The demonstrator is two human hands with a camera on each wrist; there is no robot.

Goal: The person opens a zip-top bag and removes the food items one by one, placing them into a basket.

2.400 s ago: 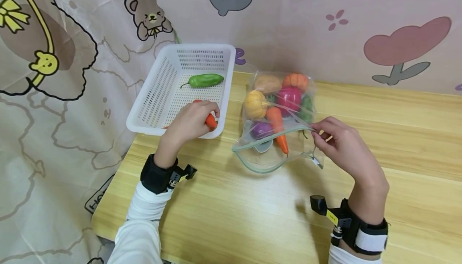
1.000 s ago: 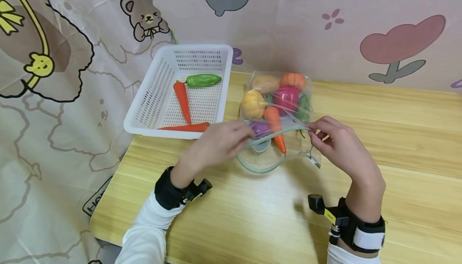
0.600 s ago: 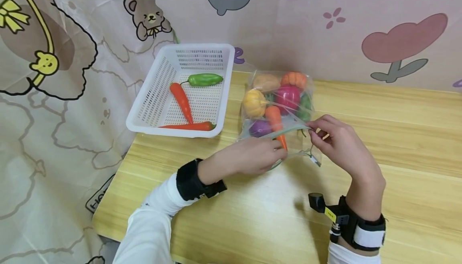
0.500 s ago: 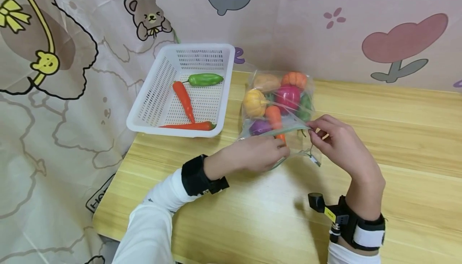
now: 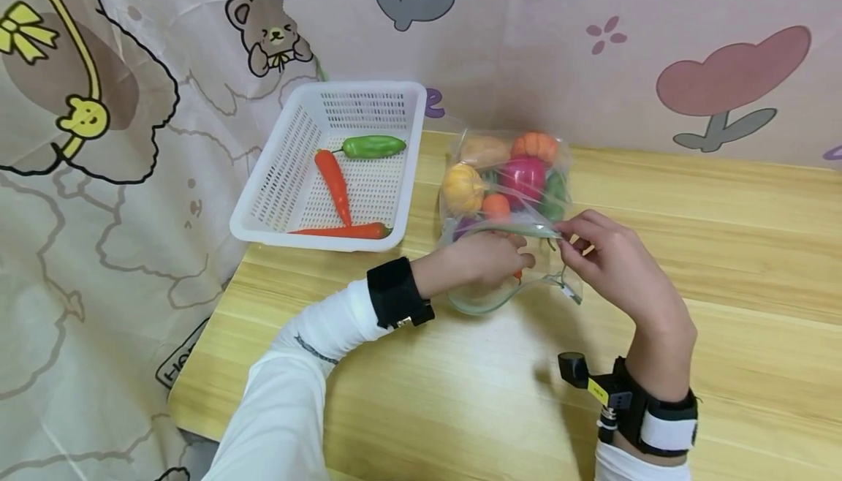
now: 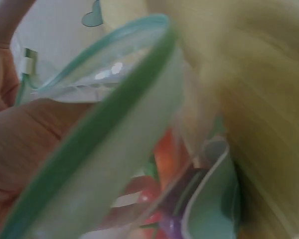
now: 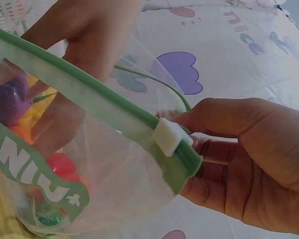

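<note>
Pale wood table (image 5: 447, 408); clear, green-rimmed bag (image 7: 124, 172) in right hand (image 5: 615, 269), edge-pinch; left hand (image 5: 485, 257) inside, grip unclear

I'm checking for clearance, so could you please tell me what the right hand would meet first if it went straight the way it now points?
Past the edge of the slider zip bag that the right hand pinches, it would probably meet the left hand, though depth is unclear.

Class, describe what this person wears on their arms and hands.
Left hand and right hand are bare. The sleeves are white; both wrists wear black straps. The right strap carries a white patch and a black device with a yellow label.
</note>
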